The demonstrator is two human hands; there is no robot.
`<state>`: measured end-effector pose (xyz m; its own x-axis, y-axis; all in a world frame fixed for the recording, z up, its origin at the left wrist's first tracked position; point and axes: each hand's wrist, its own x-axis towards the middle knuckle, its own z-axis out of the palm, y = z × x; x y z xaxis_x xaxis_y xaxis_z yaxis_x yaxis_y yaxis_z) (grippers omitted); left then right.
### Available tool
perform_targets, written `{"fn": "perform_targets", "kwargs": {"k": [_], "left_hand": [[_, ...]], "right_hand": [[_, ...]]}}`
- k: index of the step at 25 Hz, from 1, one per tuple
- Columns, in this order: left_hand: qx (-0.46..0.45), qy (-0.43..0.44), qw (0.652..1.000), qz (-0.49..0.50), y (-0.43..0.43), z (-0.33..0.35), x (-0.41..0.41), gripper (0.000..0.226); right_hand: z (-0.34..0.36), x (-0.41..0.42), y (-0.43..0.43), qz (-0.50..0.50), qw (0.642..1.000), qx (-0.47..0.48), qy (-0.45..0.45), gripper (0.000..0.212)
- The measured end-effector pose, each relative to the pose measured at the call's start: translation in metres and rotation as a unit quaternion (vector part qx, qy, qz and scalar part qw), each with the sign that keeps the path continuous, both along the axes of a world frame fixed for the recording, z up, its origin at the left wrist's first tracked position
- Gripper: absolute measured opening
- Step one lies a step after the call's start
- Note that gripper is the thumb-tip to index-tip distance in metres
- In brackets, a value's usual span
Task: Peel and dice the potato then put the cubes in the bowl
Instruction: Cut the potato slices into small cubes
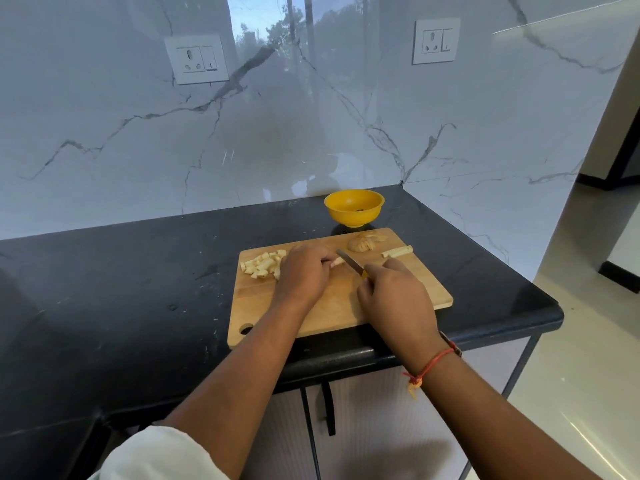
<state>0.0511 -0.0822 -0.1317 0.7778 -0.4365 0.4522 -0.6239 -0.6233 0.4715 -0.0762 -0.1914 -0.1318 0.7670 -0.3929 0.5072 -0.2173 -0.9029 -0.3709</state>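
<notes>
Fingers of left hand (304, 273) curled on potato strip (338, 261), right hand (396, 296) fingers gripping knife (349, 261), blade beside strip

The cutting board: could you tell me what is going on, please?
A person is dicing a potato on the cutting board. The left hand holds a potato strip down while the right hand grips a knife, blade at the strip's end. Cubes are piled at the board's left; another strip and a brownish heap lie far right. The yellow bowl stands behind.
</notes>
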Motion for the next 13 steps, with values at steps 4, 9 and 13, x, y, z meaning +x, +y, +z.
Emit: {"fn": "perform_targets", "kwargs": {"k": [4,9,13], "left_hand": [[0.005,0.007,1.0,0.012,0.0,-0.001,0.002,0.015],[0.018,0.014,1.0,0.015,-0.001,-0.001,0.006,0.014],[0.018,0.031,0.999,0.015,-0.001,-0.001,0.008,0.013]], "right_hand": [[-0.001,-0.001,0.008,-0.004,0.999,-0.035,0.022,0.03],[0.004,0.002,0.011,0.023,0.993,-0.087,0.081,0.039],[0.012,0.019,0.009,0.043,0.987,-0.121,0.101,0.032]]}}
